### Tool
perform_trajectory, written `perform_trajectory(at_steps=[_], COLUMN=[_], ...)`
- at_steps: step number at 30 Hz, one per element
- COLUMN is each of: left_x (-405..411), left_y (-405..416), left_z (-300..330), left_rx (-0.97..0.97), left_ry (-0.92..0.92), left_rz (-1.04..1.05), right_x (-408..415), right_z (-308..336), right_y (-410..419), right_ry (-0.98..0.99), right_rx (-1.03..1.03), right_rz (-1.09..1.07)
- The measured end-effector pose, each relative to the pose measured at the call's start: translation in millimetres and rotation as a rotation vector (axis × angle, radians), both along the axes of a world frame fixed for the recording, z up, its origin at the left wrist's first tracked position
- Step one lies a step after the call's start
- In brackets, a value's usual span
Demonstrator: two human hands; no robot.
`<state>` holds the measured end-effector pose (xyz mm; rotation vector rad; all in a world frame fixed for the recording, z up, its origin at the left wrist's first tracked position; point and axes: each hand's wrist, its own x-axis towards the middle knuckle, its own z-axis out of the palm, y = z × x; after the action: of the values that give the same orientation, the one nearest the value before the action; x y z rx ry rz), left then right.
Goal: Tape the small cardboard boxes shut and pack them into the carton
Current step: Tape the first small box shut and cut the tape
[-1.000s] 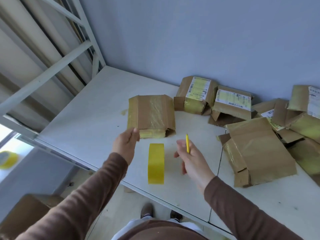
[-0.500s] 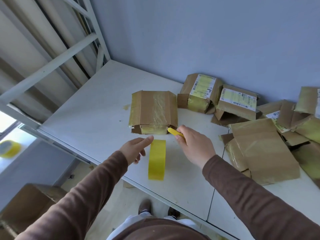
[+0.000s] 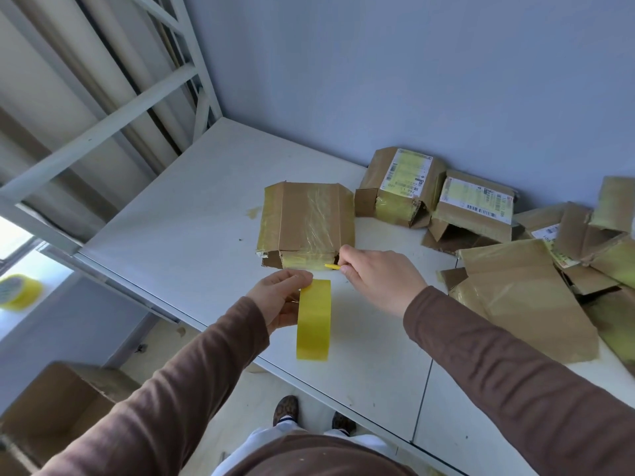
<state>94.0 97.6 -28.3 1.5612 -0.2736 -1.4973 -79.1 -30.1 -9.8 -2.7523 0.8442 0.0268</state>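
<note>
Since half a second ago my left hand [image 3: 280, 297] has closed in on the tape roll [image 3: 314, 319] and now grips its left face, thumb over the top rim, while my right hand [image 3: 379, 280] has slid up to the near right corner of the small box [image 3: 305, 225], fingers pinched around a thin yellow cutter [image 3: 332, 266]. That box sits on the white table [image 3: 178, 242] just beyond the roll, well left of the heap of other boxes [image 3: 515, 269]. I judge it light and thin-walled: corrugated card, creased and torn at the near edge, wrapped in glossy, wrinkled film that will be slippery. Best held by its stiffer side edges, not the soft taped top. The roll is rigid, smooth and standing on edge, so it may roll. The carton [image 3: 58, 407] waits on the floor, below and left of the roll.
</note>
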Motion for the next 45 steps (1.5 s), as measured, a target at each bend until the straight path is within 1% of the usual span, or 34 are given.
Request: perform_trajectory(at_steps=[4, 8, 11, 12, 13, 14, 15, 17, 18, 19, 21, 22, 24, 26, 29, 33, 36, 38, 41, 44, 45], left_x=[-0.6, -2.4, -2.7, -1.7, -0.8, 0.1, 0.7, 0.1, -1.1, -2.5, -3.8, -3.2, -0.9, 0.2, -1.3, -2.9, -3.7, -2.8, -0.1, 4.9, 7.1], left_y=[-3.2, -8.1, -11.5, -11.7, -11.1, -10.4, -10.1, -10.1, -10.8, -11.9, -12.7, -12.0, -7.1, 0.5, 7.9, 6.6, 8.6, 11.3, 12.5, 9.6, 8.0], left_z=[-1.9, -2.3, -2.5, -3.1, -3.3, -3.4, -3.2, -2.5, -1.8, -0.5, 1.8, 2.7, 4.1, 4.3, 5.9, 10.3, 13.2, 14.8, 17.5, 19.6, 19.9], left_rx=[-0.027, -0.043, -0.036, -0.034, -0.034, -0.036, -0.043, -0.047, -0.047, -0.048, -0.045, -0.040, -0.024, -0.008, -0.033, -0.072, -0.069, -0.072, -0.086, -0.086, -0.080], left_ry=[-0.002, -0.010, -0.039, -0.046, -0.049, -0.047, -0.042, -0.035, -0.036, -0.040, -0.072, -0.105, -0.174, -0.198, -0.189, -0.200, -0.201, -0.212, -0.277, -0.316, -0.327], left_rz=[0.035, 0.055, 0.047, 0.045, 0.042, 0.038, 0.038, 0.039, 0.042, 0.043, 0.020, -0.010, -0.084, -0.124, -0.099, -0.051, -0.052, -0.070, -0.107, -0.128, -0.147], right_x=[6.9, 14.4, 4.4, -4.3, -13.8, -21.9, -25.2, -14.7, -1.6, 12.4, 34.3, 39.7, 43.7, 44.3, 44.9, 46.5, 48.9, 52.1, 60.3, 66.2, 65.5], right_z=[-3.9, -3.5, -1.7, -1.7, -1.6, 0.1, 4.7, 13.4, 17.3, 17.6, 3.6, -7.3, -21.5, -26.4, -28.0, -37.6, -44.2, -42.5, -37.1, -33.0, -31.4], right_y=[-3.4, -6.3, -17.7, -22.3, -26.1, -29.4, -31.7, -29.7, -26.1, -21.4, -11.6, -10.2, -14.5, -22.5, -25.3, -15.4, -8.1, -5.8, -4.7, -2.2, -2.3], right_ry=[0.062, 0.114, 0.292, 0.373, 0.397, 0.355, 0.240, -0.068, -0.181, -0.218, -0.142, -0.127, -0.173, -0.178, -0.203, -0.259, -0.215, -0.232, -0.330, -0.284, -0.271], right_rx=[-0.030, -0.122, -0.201, -0.210, -0.184, -0.149, -0.087, 0.110, 0.200, 0.223, 0.151, 0.103, 0.067, -0.007, -0.131, -0.260, -0.373, -0.359, -0.277, -0.276, -0.247], right_rz=[0.006, 0.034, 0.023, 0.024, -0.005, -0.038, -0.079, -0.174, -0.198, -0.182, -0.126, -0.133, -0.168, -0.141, -0.088, -0.130, -0.142, -0.164, -0.238, -0.206, -0.190])
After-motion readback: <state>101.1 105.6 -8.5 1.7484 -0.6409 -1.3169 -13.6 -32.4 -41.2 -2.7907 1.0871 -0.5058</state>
